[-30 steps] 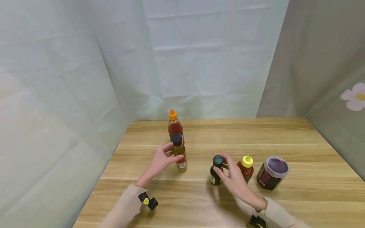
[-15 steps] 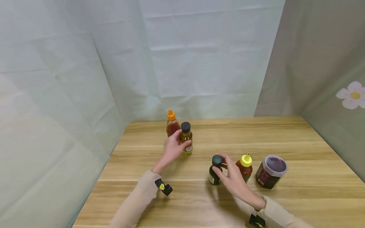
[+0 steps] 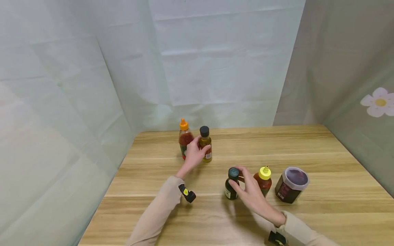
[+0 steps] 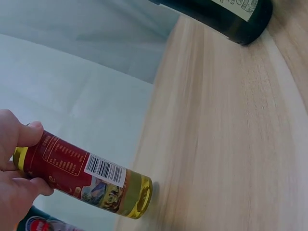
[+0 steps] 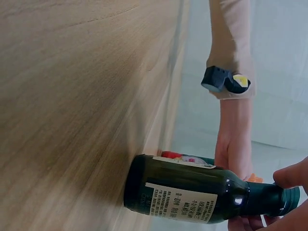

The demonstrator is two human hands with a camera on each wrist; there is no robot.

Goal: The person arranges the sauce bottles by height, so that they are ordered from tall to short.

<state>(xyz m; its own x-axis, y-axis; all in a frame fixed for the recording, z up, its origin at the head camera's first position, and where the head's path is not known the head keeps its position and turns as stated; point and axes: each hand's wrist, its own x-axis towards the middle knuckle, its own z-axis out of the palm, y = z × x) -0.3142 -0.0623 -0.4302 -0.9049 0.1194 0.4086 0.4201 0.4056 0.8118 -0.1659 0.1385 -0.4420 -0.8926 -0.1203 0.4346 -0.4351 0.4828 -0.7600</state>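
My left hand point(image 3: 195, 153) grips a small glass bottle of yellow oil point(image 3: 208, 155) with a black cap and red label. It stands upright just right of an orange-capped squeeze bottle of red sauce point(image 3: 185, 139), which the fingers partly cover. In the left wrist view, thumb and fingers wrap the oil bottle's point(image 4: 82, 174) upper part, its base close to the wood. Nearer the front, my right hand point(image 3: 252, 193) pinches the neck of a dark green glass bottle point(image 3: 230, 189). The right wrist view has that green bottle's point(image 5: 187, 192) white label facing the camera.
Right of the right hand is a yellow-capped squeeze bottle of red sauce point(image 3: 264, 181), partly behind the hand. Farther right stands a clear-lidded jar with dark contents point(image 3: 287, 189). Pale cloth point(image 3: 197, 68) hangs behind and beside the wooden table point(image 3: 147, 184).
My left hand has carried the oil bottle away from me and to the right, from in front of the orange-capped bottle to beside it. The right hand stays on the green bottle.
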